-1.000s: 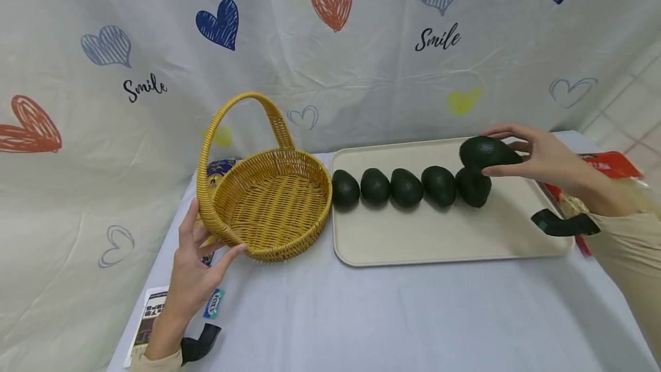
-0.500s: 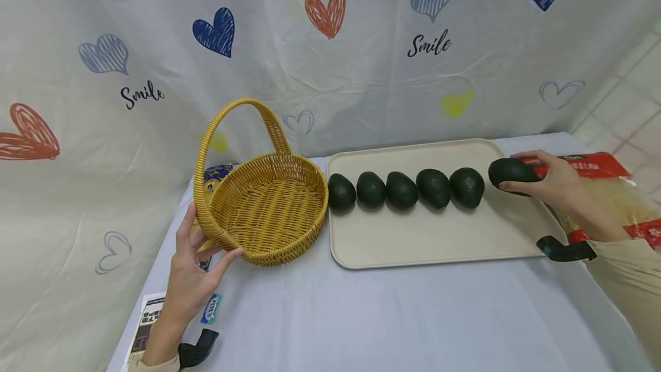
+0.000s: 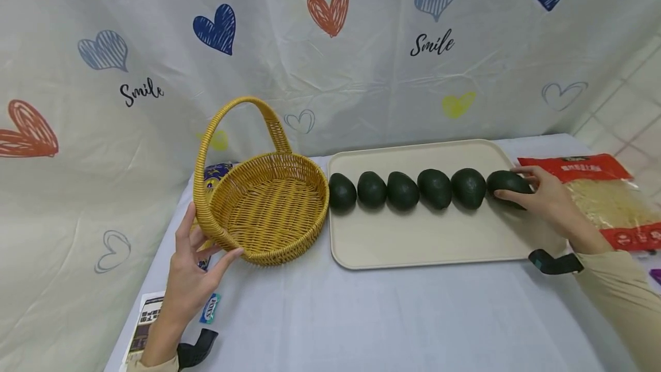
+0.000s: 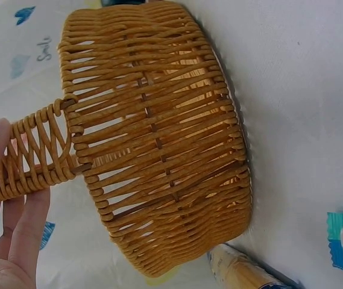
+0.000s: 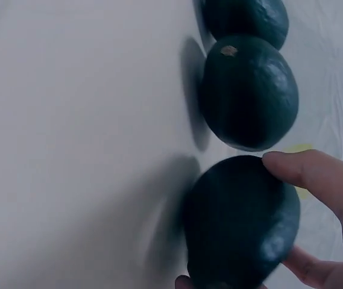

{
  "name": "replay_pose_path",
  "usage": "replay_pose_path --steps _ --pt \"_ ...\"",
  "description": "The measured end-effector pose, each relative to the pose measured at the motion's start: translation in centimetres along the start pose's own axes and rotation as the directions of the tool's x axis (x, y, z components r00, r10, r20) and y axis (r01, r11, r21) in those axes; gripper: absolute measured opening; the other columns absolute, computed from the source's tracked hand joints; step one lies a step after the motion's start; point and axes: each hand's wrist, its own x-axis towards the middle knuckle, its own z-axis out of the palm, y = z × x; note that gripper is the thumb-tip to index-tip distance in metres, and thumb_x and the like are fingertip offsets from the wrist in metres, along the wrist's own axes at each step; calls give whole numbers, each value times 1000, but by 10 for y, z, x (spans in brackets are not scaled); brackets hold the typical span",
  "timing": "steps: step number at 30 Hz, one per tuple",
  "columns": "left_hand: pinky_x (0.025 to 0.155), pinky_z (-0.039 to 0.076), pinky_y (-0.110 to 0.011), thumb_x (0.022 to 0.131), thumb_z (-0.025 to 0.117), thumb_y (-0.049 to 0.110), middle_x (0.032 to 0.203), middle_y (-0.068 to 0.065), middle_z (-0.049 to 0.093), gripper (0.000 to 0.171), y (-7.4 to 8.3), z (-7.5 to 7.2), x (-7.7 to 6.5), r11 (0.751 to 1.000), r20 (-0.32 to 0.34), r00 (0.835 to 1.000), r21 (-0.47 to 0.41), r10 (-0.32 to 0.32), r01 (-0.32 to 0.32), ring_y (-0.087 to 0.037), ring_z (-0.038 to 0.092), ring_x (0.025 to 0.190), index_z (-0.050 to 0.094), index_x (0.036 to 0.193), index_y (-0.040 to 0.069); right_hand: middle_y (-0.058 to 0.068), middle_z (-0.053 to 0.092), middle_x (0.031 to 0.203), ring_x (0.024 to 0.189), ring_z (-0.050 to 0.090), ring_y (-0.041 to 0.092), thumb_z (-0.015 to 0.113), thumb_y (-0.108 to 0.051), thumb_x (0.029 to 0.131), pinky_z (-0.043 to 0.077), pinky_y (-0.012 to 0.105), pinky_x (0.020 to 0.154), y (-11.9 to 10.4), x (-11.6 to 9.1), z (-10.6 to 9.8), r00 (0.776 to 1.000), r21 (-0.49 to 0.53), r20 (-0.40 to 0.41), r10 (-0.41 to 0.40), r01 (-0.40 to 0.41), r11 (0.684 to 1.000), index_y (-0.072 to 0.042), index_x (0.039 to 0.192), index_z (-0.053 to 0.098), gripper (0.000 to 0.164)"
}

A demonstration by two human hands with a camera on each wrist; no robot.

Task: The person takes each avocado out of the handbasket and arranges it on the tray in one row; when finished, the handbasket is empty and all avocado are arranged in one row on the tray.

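Observation:
My left hand point(image 3: 191, 280) grips the handle of a yellow-brown wicker basket point(image 3: 279, 254) near where it joins the rim. In the left wrist view thumb and fingers lie on either side of the woven handle point(image 4: 32, 150). The basket's inside shows bare weave. At the right end of a row of dark green avocados point(image 3: 403, 191) on a beige tray point(image 3: 413, 245), my right hand point(image 3: 547, 200) holds another avocado point(image 3: 508, 185) between thumb and fingers. The right wrist view has this held avocado point(image 5: 240, 223) just beside its neighbour point(image 5: 249, 93), low over the tray.
A red-and-clear food packet point(image 3: 604, 194) lies right of the tray. Behind the basket is a blue-and-yellow package point(image 3: 214, 177). A small blue-green wrapper point(image 3: 210, 309) and a printed card point(image 3: 144, 326) lie near my left wrist. A curtain with hearts point(image 3: 335, 73) hangs behind the table.
My right hand has carried its avocado from above the row's last one to the right and down to the tray, then slightly left against the row. The left hand and basket stay put.

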Motion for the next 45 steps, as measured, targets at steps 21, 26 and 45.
replay_pose_path --steps 21,26,45 --pt "89 56 -11 93 73 39 132 -30 64 103 2 0 -1 1000 -14 1000 18 -8 8 5 60 119 11 164 0 44 39 142 90 69 40 65 -48 102 49 67 91 -4 5 -1 994 23 54 99 -101 995 11 156 26 89" --pt "89 55 -10 92 71 45 133 -29 64 103 3 1 -1 999 -20 1000 23 -22 23 5 60 118 12 164 1 45 36 143 79 72 31 63 -50 102 53 65 89 -5 8 -7 992 14 67 110 -111 994 12 157 22 92" --pt "89 57 -13 68 87 -22 132 -24 63 124 5 1 7 999 10 999 12 -42 42 1 62 116 14 165 3 38 45 144 125 48 58 68 -37 102 33 -3 66 -55 -1 -23 990 -29 -68 -121 119 992 4 153 38 72"
